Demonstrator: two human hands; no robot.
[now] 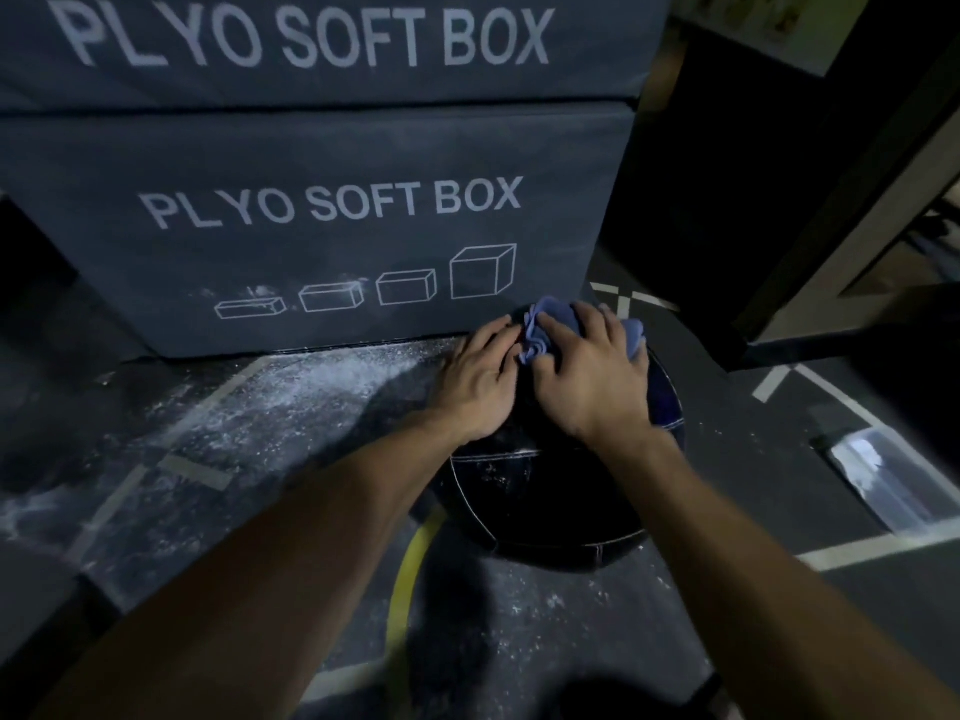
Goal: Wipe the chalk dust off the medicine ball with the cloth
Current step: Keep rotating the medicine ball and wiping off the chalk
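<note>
We press the bunched cloth (582, 330) under our right hand (592, 376) on the far top of the medicine ball (545, 491), left hand (480, 381) flat beside it, dusty near face lying below both hands, toward us.

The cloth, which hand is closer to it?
Right. The right hand presses on the cloth atop the ball; the left hand rests on the ball beside it, fingertips at its edge.

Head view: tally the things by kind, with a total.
Plyo soft boxes: 2
Medicine ball: 1
Cloth: 1
Hands: 2, left hand, right hand
Clear plastic container: 1
Total: 7
</note>
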